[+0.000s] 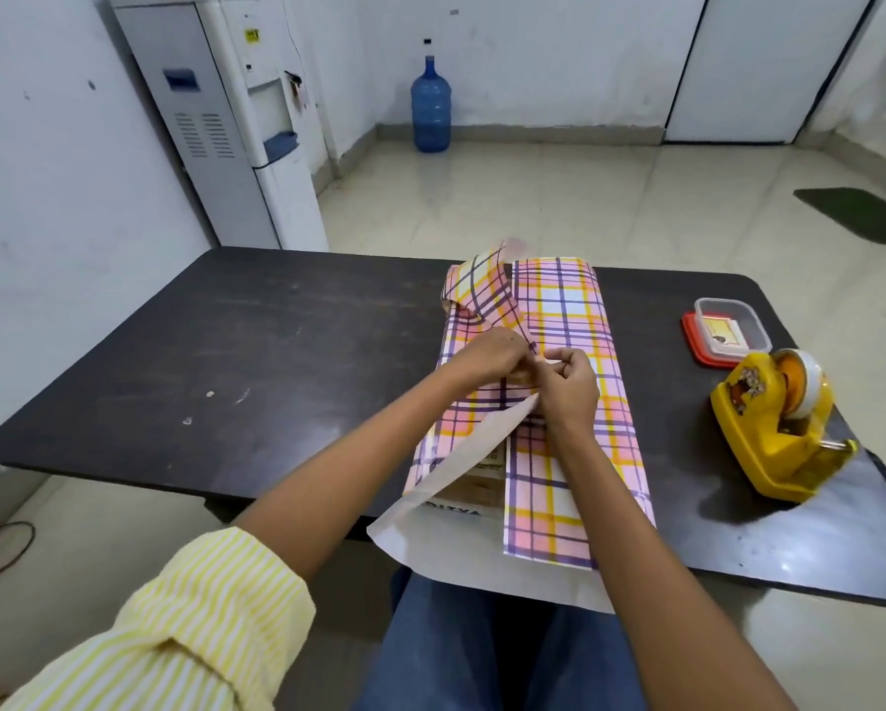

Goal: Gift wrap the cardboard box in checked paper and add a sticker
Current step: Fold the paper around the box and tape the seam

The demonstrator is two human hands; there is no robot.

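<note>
Pink, yellow and purple checked paper (564, 320) is folded over a cardboard box (481, 484) on the dark table (256, 351). The box shows only at the near open end, under a lifted white flap. My left hand (487, 356) and my right hand (566, 387) meet at the seam on top of the box. Both pinch at the paper edge there. A small pale piece, perhaps tape, sits between the fingers; I cannot tell for certain. The paper's far left flap curls upward.
A yellow tape dispenser (779, 428) stands at the right of the table. Behind it sits a clear tub on a red lid (725, 333) with cards inside. A water dispenser (256, 120) and a blue water jug (430, 107) stand on the floor beyond.
</note>
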